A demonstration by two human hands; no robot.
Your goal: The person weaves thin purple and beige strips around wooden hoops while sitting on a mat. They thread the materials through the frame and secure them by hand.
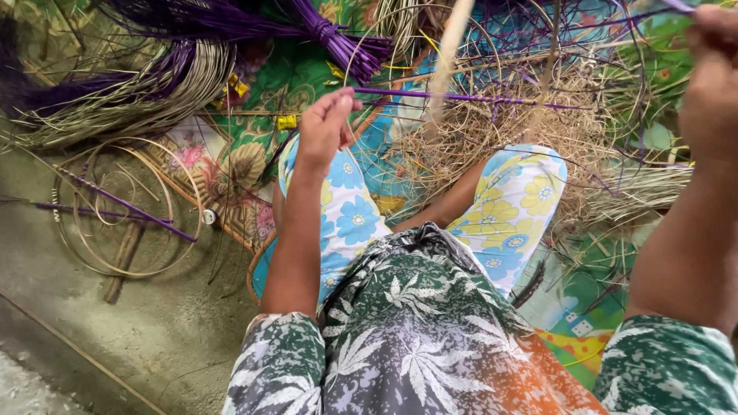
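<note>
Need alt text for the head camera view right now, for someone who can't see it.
A seated person's left hand pinches one end of a long purple strip, and the raised right hand appears to hold its far end. Below are flowered trousers and a heap of pale straw; purple bundles and cane hoops lie left.

A bare grey concrete floor (115, 338) fills the lower left, with a shallow groove crossing it diagonally. Beside it, to the right, lies a colourful floral mat (269, 84) in green, blue and pink. Just left of the mat, on the concrete, sit loose coils of pale cane (127, 207). Soft, even daylight; no walls or windows visible.
</note>
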